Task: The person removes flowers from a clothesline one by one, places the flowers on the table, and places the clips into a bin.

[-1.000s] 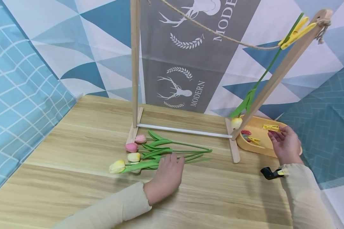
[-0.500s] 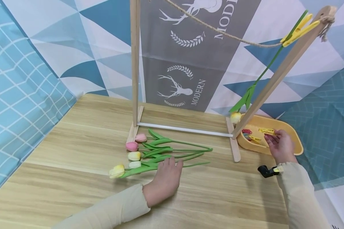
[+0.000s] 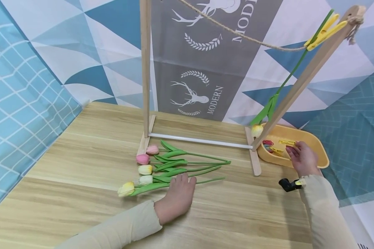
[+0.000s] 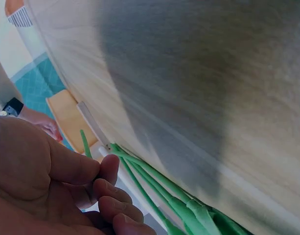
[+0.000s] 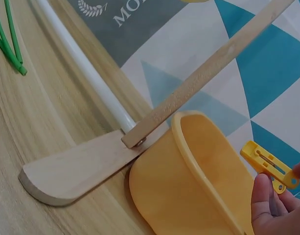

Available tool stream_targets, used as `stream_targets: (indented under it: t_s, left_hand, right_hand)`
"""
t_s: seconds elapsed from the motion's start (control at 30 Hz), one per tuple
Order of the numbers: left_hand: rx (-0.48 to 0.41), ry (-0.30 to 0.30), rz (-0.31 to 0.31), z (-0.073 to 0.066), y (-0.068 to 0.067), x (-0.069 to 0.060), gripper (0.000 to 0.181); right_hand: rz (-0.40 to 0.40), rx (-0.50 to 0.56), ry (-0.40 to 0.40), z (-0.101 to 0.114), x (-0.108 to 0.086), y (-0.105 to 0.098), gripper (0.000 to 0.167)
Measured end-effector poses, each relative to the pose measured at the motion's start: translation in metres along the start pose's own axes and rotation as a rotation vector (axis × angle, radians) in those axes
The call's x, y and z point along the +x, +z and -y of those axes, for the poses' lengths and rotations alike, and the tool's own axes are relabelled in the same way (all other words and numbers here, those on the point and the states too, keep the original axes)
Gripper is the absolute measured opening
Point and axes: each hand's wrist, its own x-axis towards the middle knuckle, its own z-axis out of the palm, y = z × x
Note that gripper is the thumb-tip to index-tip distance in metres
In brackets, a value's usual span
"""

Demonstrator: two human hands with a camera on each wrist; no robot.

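Observation:
My left hand [image 3: 177, 196] pinches the green stem of the nearest yellow tulip [image 3: 126, 189] between thumb and forefinger. The stem's end [image 4: 85, 142] pokes out past the thumb in the left wrist view. Beside it lie a white tulip [image 3: 145, 180], another yellow tulip [image 3: 145, 169] and two pink tulips [image 3: 143, 159], stems pointing right. Over the yellow tray [image 3: 322, 157], my right hand [image 3: 303, 159] pinches a yellow clothespin [image 5: 269, 167] by its handle end. Another yellow clothespin [image 3: 325, 33] fastens a hanging yellow tulip [image 3: 257, 130] to the rope, bloom down.
A wooden frame with a right post [image 3: 299, 83], a left post [image 3: 145, 69] and a white crossbar [image 3: 202, 140] stands at the back. The slack rope [image 3: 227, 30] runs between its posts. More clothespins [image 3: 268, 142], red and yellow among them, lie in the tray.
The tulip in my left hand has shifted slightly toward me, its stem now apart from the others. My right hand has moved a little left over the tray with the clothespin.

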Motion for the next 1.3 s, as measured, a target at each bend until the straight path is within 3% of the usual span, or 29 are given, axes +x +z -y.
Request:
stream_targets:
  t_s: [0.2,0.33,0.43,0.6,0.77,0.97,1.2,1.3]
  left_hand:
    - [0.012,0.013,-0.005,0.002,0.004,0.0,0.022]
    - [0.03,0.026,-0.008,0.002,0.008,0.001,0.024]
    - [0.04,0.033,-0.003,0.003,0.011,0.001,0.025]
    - [0.04,0.029,0.003,0.003,0.013,0.001,0.025]
    - [0.037,0.022,0.015,0.003,0.012,0.001,0.026]
    - [0.036,0.024,0.046,0.002,0.013,0.002,0.026]
    - [0.007,0.029,0.075,0.002,0.014,0.002,0.028]
    - [0.007,0.042,0.059,0.002,0.014,0.002,0.028]
  right_hand:
    - [0.005,-0.054,0.022,0.0,0.004,0.0,0.015]
    - [-0.014,-0.167,0.032,0.002,0.009,0.001,0.044]
    - [-0.038,-0.321,0.009,0.001,0.016,0.003,0.06]
    - [-0.059,-0.58,-0.067,0.001,0.027,0.005,0.052]
    - [-0.05,-0.723,-0.113,0.002,0.035,0.006,0.04]
    - [-0.079,-0.913,-0.108,0.004,0.043,0.006,0.024]
    - [-0.091,-1.039,-0.102,0.002,0.049,0.009,0.043]
    - [-0.074,-1.056,-0.105,0.001,0.05,0.009,0.04]
